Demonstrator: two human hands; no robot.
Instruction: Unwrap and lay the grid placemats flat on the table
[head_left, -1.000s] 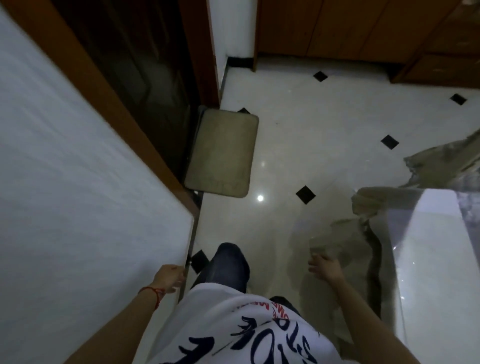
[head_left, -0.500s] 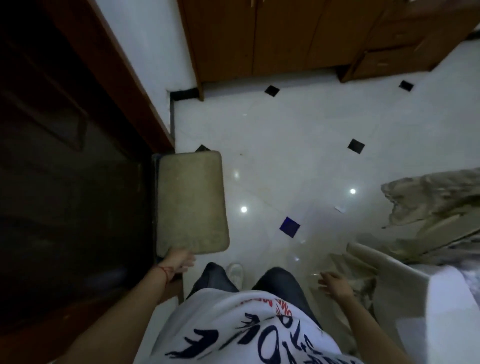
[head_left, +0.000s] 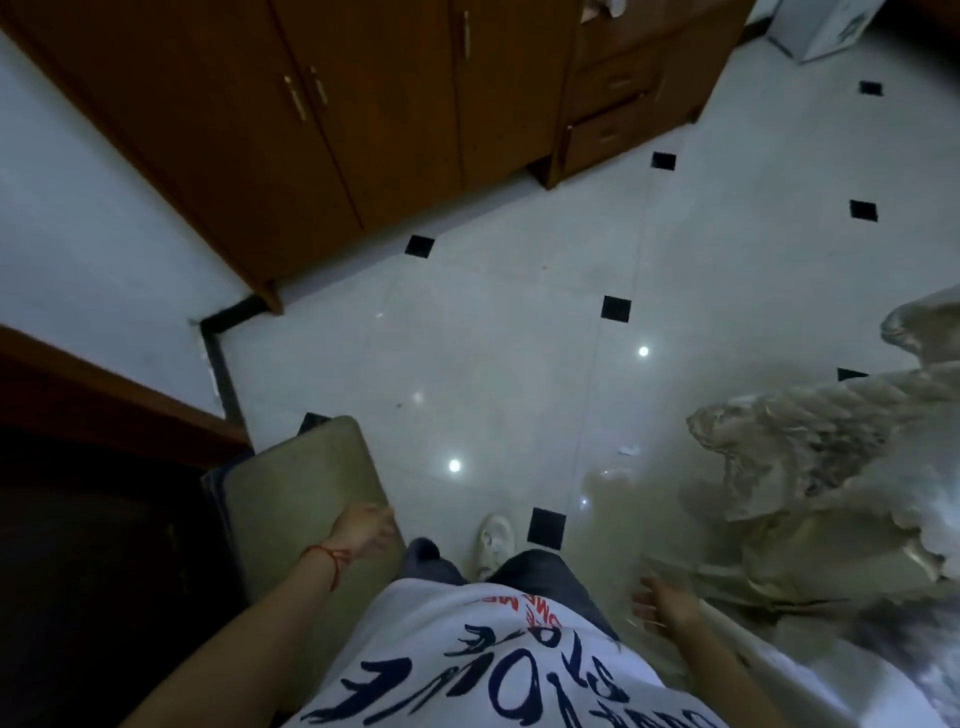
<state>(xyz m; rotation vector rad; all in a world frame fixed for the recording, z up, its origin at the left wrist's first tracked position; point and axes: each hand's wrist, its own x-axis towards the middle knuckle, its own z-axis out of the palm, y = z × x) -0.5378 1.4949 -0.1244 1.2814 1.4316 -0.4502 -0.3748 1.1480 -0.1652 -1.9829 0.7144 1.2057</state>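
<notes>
Red thread round the left wrist, and just beyond it the left hand (head_left: 363, 529): fingers slack and spread, gripping nothing, hanging over the near right corner of a beige doormat (head_left: 306, 493). Touching the mat or merely above it? Cannot tell from this angle. Over to the right hand (head_left: 664, 605): also released, fingers loosely parted, palm turned inward, holding nothing, swinging low beside the right thigh.

Between the two hands, a white printed T-shirt (head_left: 493, 670), dark trousers, one pale shoe (head_left: 493, 540) planted on the floor. Looks like mid-stride, no work begun.

Now the key question: where are the grid placemats? Nowhere in view. No wrapped bundle on the floor, none in either hand, so no telling which way they lie or how their long axis runs. Only a lead: a pale glossy table edge (head_left: 815, 675) near right, just past the right forearm, with an ornate carved grey base (head_left: 810, 467) rising beside it. Right hand clearly the nearer of the two to that table; left hand well apart from it, across the body.

Further out: white floor tiles (head_left: 493, 338) with small black diamond insets and bright lamp reflections, brown wooden cabinets (head_left: 363, 104) along the far wall, a dark doorway near left. Judging by all this, unwrapping not yet started; finding the mats first.
</notes>
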